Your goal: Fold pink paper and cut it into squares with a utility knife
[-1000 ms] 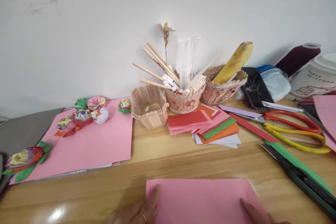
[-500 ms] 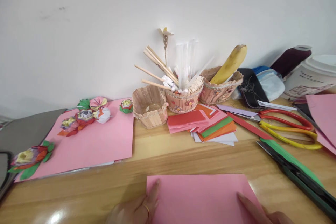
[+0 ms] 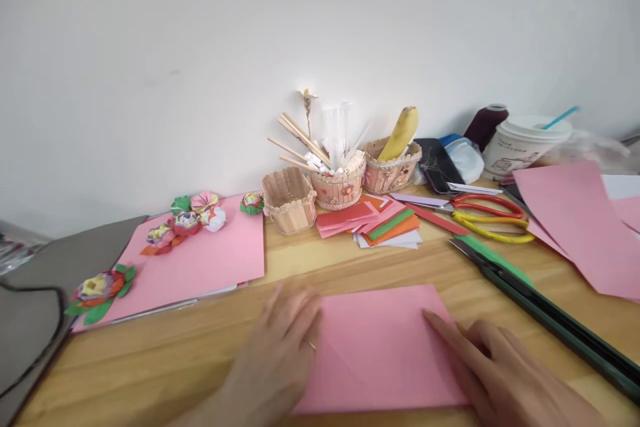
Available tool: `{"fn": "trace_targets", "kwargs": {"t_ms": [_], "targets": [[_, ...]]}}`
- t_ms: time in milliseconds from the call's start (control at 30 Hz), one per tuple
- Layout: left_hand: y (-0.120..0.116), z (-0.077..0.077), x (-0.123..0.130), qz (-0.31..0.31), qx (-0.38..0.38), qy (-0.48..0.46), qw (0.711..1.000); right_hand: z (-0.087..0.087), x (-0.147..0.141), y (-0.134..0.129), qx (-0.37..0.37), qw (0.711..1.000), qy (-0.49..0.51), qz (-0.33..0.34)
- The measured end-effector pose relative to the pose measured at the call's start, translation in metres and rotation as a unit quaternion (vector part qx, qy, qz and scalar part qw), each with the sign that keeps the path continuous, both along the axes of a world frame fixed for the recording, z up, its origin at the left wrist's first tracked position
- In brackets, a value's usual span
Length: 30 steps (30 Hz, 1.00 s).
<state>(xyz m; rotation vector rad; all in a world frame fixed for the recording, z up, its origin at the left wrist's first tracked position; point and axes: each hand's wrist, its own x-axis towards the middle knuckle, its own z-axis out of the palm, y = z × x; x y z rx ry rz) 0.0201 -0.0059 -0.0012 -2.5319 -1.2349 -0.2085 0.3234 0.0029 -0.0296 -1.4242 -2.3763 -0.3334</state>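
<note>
Poss. the pink sheet (image 3: 375, 353) skews w/ uneven pressure: L hand (image 3: 283, 347) loosely open at left edge, R hand (image 3: 505, 363) half-open, forefinger on right side, neither visibly gripping.

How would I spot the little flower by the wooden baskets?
On the table, find the pink sheet at the left. At its far right corner, beside the leftmost basket, sits a small flower, green outside with a pale yellow middle. It sits alone, unlike the bunched flowers, and looks smaller than the leafy one nearest you.
</note>
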Motion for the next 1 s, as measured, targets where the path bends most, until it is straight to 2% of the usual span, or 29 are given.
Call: {"fn": "trace_targets", "kwargs": {"t_ms": [67, 133, 167, 233, 333, 433, 567, 633, 700, 800, 900, 1000], "targets": [[0.008, 0.002, 0.000, -0.093, -0.073, -0.010, 0.993, 0.006, -0.004, 0.001, 0.025, 1.000, -0.008, -0.004], [0.016, 0.008, -0.003, -0.166, -0.183, -0.027, 0.969, 0.010, -0.007, 0.002, 0.046, 0.999, -0.025, -0.002], [0.019, 0.013, -0.004, -0.182, -0.244, -0.042, 0.952, 0.012, -0.007, 0.002, 0.052, 0.998, -0.034, 0.001], [0.023, 0.020, -0.006, -0.181, -0.312, -0.083, 0.929, 0.016, -0.007, 0.003, 0.059, 0.997, -0.045, 0.004], [0.022, 0.025, -0.007, -0.153, -0.331, -0.124, 0.923, 0.023, -0.010, 0.004, 0.072, 0.996, -0.045, 0.007], [0.020, 0.024, -0.005, -0.159, -0.323, -0.129, 0.924, 0.024, -0.027, -0.002, 0.111, 0.992, -0.039, 0.038], [0.018, 0.022, -0.005, -0.159, -0.320, -0.130, 0.925, 0.010, -0.069, -0.027, 0.145, 0.978, -0.028, 0.146], [0.017, 0.021, -0.005, -0.153, -0.324, -0.129, 0.925, 0.003, -0.084, -0.039, 0.132, 0.975, -0.029, 0.177], [0.017, 0.020, -0.006, -0.146, -0.328, -0.127, 0.925, 0.000, -0.087, -0.046, 0.121, 0.973, -0.031, 0.194], [0.016, 0.017, -0.007, -0.135, -0.333, -0.122, 0.925, 0.002, -0.068, -0.045, 0.113, 0.968, -0.047, 0.218], [0.015, 0.016, -0.007, -0.129, -0.332, -0.118, 0.927, 0.005, -0.031, -0.040, 0.113, 0.965, -0.069, 0.226], [0.015, 0.018, -0.009, -0.130, -0.333, -0.112, 0.927, 0.008, 0.007, -0.037, 0.126, 0.968, -0.080, 0.203]]}}
